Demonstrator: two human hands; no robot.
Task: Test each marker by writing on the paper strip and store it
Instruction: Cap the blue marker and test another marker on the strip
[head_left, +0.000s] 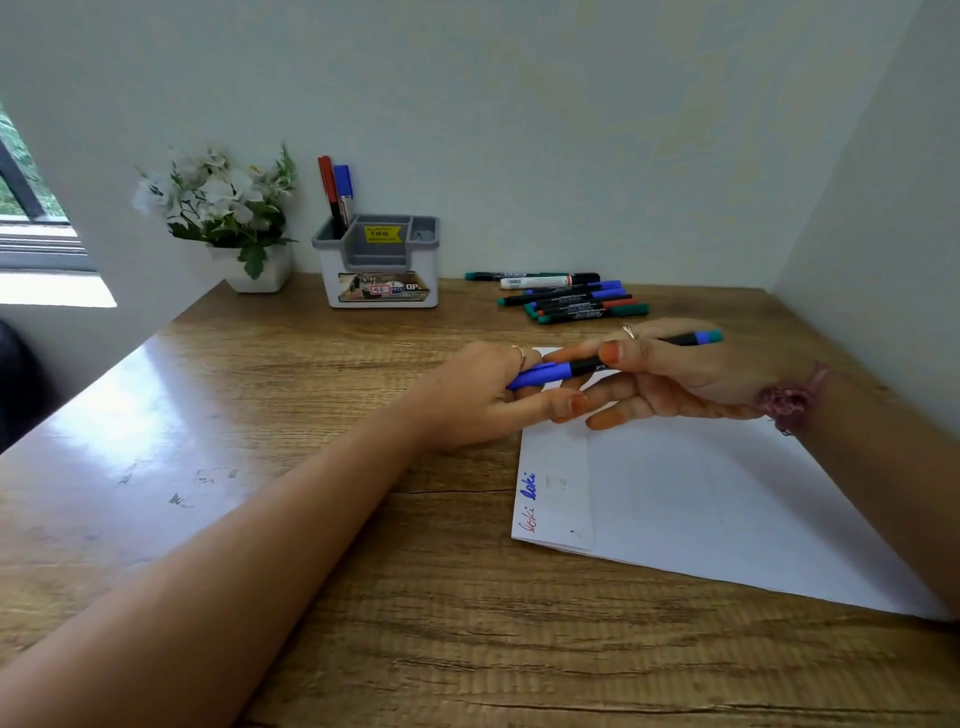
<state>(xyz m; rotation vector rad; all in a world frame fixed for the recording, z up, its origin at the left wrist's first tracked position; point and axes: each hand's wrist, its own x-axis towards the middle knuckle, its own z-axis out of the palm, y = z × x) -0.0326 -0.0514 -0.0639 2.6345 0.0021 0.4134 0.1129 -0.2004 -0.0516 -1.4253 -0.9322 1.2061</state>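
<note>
A blue-capped black marker (582, 367) lies level between both hands above the far end of the paper strip (553, 499). My left hand (478, 400) pinches its blue cap. My right hand (675, 374) grips the black barrel, whose blue and teal tail sticks out to the right. The strip carries the word "loki" in red and in blue. It lies on a white sheet (727, 509). A grey and white organiser (379, 265) at the back holds a red marker (326, 182) and a blue marker (343, 187) upright.
Several loose markers (566, 296) lie in a pile at the back right of the wooden desk (311, 519). A white pot of artificial flowers (228, 218) stands at the back left. Walls close in behind and on the right.
</note>
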